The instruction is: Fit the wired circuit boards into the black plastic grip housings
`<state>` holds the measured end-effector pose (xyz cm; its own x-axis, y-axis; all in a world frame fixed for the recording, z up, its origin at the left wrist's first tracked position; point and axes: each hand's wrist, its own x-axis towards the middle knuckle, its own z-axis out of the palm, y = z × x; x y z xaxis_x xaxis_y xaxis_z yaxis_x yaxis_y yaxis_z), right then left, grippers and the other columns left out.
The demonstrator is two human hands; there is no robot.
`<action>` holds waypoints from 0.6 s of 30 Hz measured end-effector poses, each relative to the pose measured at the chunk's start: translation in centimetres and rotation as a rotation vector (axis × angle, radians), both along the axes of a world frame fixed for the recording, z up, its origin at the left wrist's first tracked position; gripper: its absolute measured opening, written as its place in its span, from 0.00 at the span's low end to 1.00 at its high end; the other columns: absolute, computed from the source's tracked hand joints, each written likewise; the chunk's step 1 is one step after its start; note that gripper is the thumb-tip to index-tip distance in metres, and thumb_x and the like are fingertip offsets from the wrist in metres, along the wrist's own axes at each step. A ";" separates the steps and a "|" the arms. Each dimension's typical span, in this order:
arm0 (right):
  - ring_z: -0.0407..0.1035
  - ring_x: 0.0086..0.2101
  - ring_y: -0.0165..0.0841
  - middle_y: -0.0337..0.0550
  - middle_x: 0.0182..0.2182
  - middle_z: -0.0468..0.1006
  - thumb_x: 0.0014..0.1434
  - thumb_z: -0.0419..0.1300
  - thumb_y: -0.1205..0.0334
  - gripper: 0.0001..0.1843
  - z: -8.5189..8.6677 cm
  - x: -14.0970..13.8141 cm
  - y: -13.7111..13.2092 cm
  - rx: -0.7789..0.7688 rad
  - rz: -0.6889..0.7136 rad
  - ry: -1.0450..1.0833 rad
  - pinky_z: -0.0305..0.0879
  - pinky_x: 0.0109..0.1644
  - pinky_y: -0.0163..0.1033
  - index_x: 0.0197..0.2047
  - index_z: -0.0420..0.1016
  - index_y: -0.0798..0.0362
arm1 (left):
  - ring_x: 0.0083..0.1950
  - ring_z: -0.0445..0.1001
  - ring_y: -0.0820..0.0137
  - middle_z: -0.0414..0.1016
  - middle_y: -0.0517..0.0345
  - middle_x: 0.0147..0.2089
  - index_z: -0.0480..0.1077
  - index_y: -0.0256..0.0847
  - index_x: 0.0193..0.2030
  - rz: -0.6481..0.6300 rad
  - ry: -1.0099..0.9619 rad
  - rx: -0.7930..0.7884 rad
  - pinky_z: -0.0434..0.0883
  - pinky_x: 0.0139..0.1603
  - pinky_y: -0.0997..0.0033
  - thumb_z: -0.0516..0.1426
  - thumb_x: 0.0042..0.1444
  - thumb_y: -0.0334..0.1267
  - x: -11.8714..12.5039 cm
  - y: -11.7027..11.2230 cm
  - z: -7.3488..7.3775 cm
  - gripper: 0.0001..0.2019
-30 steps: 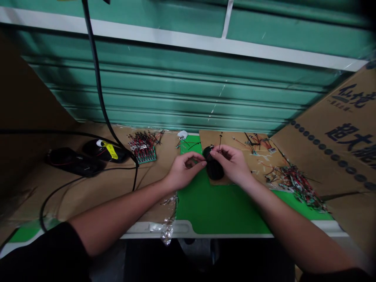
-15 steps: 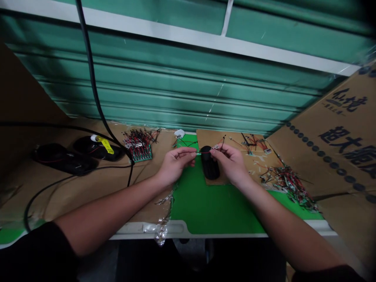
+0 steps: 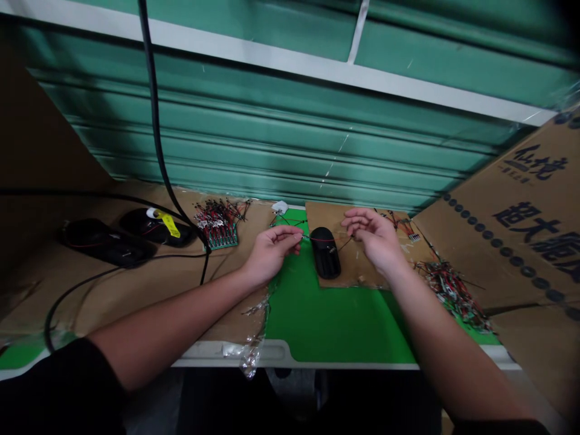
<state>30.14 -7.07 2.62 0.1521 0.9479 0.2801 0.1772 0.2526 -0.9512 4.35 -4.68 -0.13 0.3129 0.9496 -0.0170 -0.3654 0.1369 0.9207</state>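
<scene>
A thin red-and-black wire (image 3: 322,239) lay across the black plastic case (image 3: 325,261), its end pinched in the left hand's (image 3: 272,254) grip just left of the case. The right hand (image 3: 374,241) hovered just right of the case, its grip loosely spread. Slack could have let the wire slip from that pinch and snag the loose wire bundle (image 3: 453,293) right of the case.

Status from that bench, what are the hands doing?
Left hand pinching thin wire from black case. Right hand open, beside it. Wire scraps to the right.
</scene>
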 end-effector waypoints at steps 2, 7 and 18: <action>0.73 0.35 0.35 0.44 0.38 0.84 0.51 0.61 0.69 0.17 0.5 -0.7 -0.7 0.092 -0.031 -0.125 0.69 0.41 0.42 0.46 0.80 0.51 | 0.30 0.75 0.72 0.80 0.57 0.30 0.84 0.37 0.40 -0.013 0.036 0.030 0.72 0.35 0.70 0.76 0.47 0.44 0.1 -0.1 0.1 0.17; 0.74 0.34 0.36 0.42 0.37 0.85 0.65 0.68 0.60 0.05 1.3 -3.4 -3.2 0.139 0.173 -0.596 0.68 0.40 0.42 0.43 0.85 0.47 | 0.29 0.74 0.72 0.81 0.56 0.31 0.84 0.38 0.38 -0.065 0.084 0.080 0.71 0.33 0.69 0.76 0.48 0.45 0.1 -0.5 0.5 0.16; 0.70 0.19 0.31 0.39 0.21 0.79 0.63 0.71 0.40 0.22 -1.2 -5.7 -3.7 -0.282 0.263 -0.191 0.62 0.23 0.35 0.40 0.86 0.52 | 0.34 0.78 0.69 0.86 0.51 0.36 0.87 0.37 0.45 -0.089 0.093 0.042 0.74 0.40 0.66 0.78 0.48 0.49 0.3 -0.9 0.0 0.22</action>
<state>24.39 -10.72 1.39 -0.1340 0.9910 0.0046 0.3211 0.0478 -0.9458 4.69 -5.60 -0.14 0.3947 0.9187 -0.0109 -0.2663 0.1258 0.9556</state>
